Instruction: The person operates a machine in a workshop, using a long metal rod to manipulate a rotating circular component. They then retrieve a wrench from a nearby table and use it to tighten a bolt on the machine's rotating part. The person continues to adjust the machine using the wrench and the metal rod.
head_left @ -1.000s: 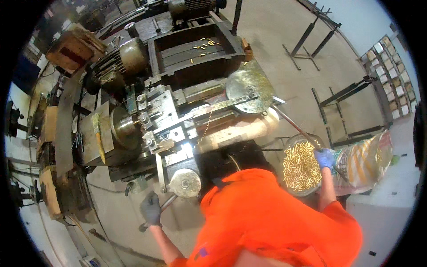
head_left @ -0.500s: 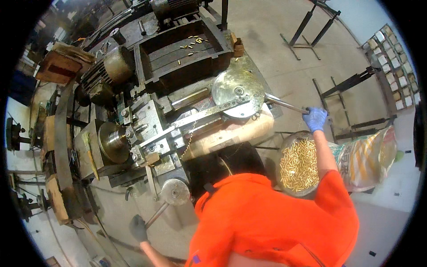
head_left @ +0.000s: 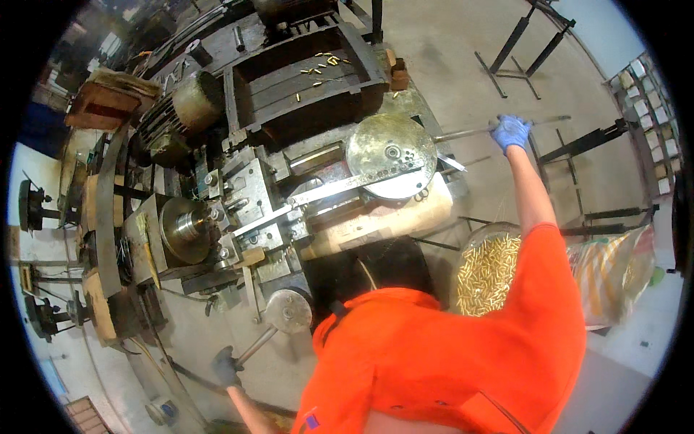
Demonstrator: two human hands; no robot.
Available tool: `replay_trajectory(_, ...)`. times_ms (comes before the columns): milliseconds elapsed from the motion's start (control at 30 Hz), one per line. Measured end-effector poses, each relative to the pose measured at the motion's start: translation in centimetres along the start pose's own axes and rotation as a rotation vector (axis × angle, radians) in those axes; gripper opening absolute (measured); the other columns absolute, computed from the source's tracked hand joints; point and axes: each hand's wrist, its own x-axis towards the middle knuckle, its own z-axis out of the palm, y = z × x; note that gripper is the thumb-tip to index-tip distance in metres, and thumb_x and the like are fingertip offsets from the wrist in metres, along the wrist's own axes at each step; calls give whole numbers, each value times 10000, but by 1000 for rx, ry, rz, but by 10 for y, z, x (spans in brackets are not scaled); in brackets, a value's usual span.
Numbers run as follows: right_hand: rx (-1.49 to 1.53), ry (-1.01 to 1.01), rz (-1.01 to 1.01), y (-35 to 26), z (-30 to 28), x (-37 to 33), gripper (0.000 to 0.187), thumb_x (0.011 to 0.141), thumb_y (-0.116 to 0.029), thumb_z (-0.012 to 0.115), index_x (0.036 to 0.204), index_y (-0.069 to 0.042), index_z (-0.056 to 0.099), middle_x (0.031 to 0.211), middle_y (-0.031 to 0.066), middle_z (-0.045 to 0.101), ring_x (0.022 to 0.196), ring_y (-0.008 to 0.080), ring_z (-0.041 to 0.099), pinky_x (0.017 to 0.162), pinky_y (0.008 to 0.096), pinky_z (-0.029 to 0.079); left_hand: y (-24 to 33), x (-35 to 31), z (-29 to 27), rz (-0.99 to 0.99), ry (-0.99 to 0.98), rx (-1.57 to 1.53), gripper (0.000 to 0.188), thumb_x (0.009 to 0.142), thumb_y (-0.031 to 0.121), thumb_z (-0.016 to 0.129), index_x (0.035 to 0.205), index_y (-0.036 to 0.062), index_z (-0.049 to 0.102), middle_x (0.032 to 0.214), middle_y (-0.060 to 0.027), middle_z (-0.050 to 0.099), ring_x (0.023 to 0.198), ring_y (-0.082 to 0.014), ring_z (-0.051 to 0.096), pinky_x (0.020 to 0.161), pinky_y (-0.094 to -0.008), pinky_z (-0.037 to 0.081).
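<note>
"Right lever [head_left: 463,134]: where?"

"Right of the disc [head_left: 391,148], gripped by fingers of right hand [head_left: 511,133]. Left lever [head_left: 257,345]: below-left of disc, gripped by left hand [head_left: 226,367]."

"Done? Left?"

"Seemingly plenty, judging by brass pieces [head_left: 486,271] heaped below-right of disc. Remainder: impossible to tell."

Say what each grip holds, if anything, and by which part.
The right grip holds the right lever partway along, its tip jutting past. The left grip holds the left lever near its outer end, away from the small disc.

Pieces [head_left: 488,273] in basin [head_left: 495,229], sack [head_left: 614,278] right of it, machine [head_left: 264,210] left
</note>
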Motion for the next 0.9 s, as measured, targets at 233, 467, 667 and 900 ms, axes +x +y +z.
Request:
replay_trajectory(233, 993, 160, 97, 2, 11, -63, 456, 760, -380, 663, 1072, -52, 607, 1031, 131, 636, 1030, 289, 574, 933, 391, 416, -7, -6, 4, -3, 27, -12, 297, 782, 201, 567, 943, -40, 636, 561, -99, 497, 394, -202, 491, 350, -309, 388)
replay_trajectory(467, 2614, -973, 566, -106, -63, -202, 526, 861, -424, 550, 1252, -89, 444, 1244, 177, 491, 1101, 311, 516, 922, 486, 433, -15, 7, -4, -11, 21, 28, 287, 782, 178, 543, 939, -41, 643, 558, -96, 481, 399, -207, 488, 355, -317, 398)
replay_trajectory(667, 2400, -972, 493, -126, -49, -179, 495, 861, -488, 518, 1218, -148, 480, 1091, 67, 576, 866, 199, 545, 653, 346, 436, -6, -4, 7, -4, 72, 22, 271, 783, 176, 544, 909, -36, 656, 596, -107, 506, 405, -212, 494, 346, -324, 410)
replay_trajectory(900, 2457, -1270, 243, -124, -23, -169, 452, 836, -474, 558, 1181, -187, 503, 1032, 2, 613, 747, 129, 556, 431, 259, 370, -3, -4, 7, -50, 75, 12, 262, 770, 162, 561, 924, -31, 646, 605, -121, 511, 430, -226, 506, 351, -335, 395)
